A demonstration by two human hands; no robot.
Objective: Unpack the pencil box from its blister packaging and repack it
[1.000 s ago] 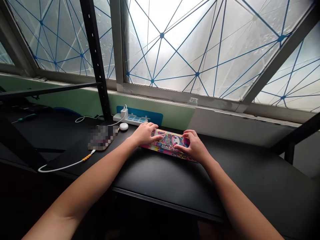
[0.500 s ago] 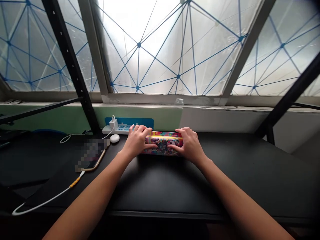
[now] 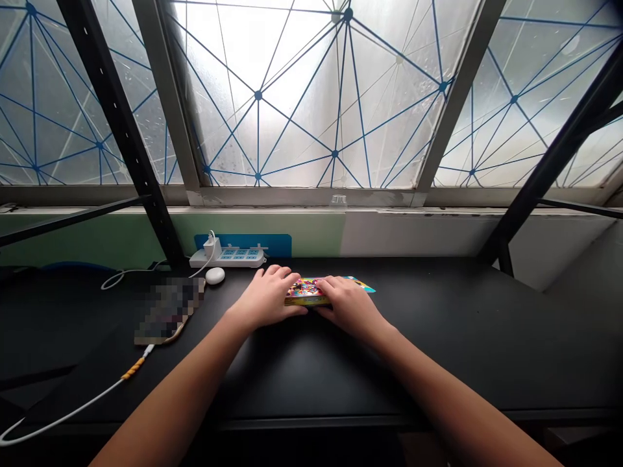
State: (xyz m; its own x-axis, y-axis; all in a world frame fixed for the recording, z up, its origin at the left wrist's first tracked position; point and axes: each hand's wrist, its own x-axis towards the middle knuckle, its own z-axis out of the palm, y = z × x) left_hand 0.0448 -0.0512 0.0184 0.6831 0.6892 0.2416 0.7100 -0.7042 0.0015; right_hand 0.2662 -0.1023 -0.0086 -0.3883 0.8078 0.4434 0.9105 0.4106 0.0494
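A flat, brightly printed box (image 3: 307,299) lies low at the black tabletop, between my two hands. Around its left end closes my left hand (image 3: 267,297), thumb along the lower front and fingers over the top. My right hand (image 3: 349,301) grips it from the right, fingers across the printed top and thumb at the near edge. Past the right fingers a thin yellow and blue corner (image 3: 363,283) sticks out; whether it is a flap of the box I cannot tell. The palms hide much of the box's ends.
On the left lie a blurred-out phone (image 3: 170,312) with a white charging cable (image 3: 73,412) and a round white case (image 3: 215,276). A white power strip (image 3: 241,258) stands against the wall behind. Black metal posts (image 3: 121,136) rise on both sides before the window.
The box has gone from standing with its wide patterned face towards me to lying flatter and nearer. My right hand has shifted inward over its top, and the view has turned slightly right.
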